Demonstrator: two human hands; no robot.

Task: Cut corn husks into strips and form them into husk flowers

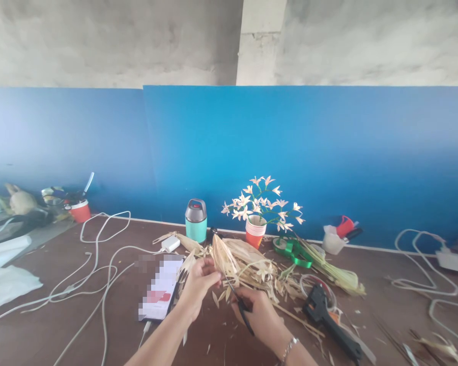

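Straw-coloured, papery dried husk [224, 255] sits pinched in your left grip [200, 283]; your right grip [262, 311] is wrapped around black-handled scissors [246, 317], blades angled towards the left. You appear to be trimming; the next snip likely calls for steadying the husk.

Orange-red cups [255, 237] with white rims; turquoise flask [196, 230] left of them, green ribbon [303, 259] right, straw-yellow husks [223, 252] and black-handled scissors [245, 314] in front.
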